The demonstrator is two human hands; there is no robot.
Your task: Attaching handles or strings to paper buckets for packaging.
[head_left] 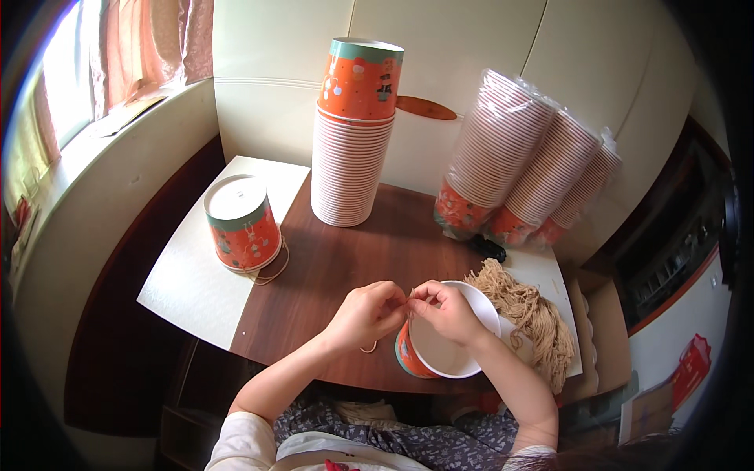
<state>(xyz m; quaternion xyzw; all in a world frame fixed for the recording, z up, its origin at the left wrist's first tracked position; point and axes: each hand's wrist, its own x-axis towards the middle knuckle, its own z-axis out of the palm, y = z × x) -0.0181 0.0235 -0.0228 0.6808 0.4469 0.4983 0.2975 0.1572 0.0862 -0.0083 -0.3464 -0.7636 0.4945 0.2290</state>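
Note:
A paper bucket (407,355), orange with a green band and white inside, is tilted at the table's near edge, its mouth facing up toward me. At its left rim my left hand (367,312) and my right hand (449,311) meet, with thumbs and fingertips pinched together. They pinch a thin tan string; its strand between the fingertips is mostly hidden. A small loop of the string (369,348) shows below my left hand. My right wrist passes over the bucket's mouth.
An upside-down bucket (245,235) with string at its rim stands at left. Behind is a tall stack of nested buckets (352,169). Plastic-wrapped bucket stacks (503,149) stand at back right. A bundle of tan strings (530,310) lies at right, near a cardboard box (609,337).

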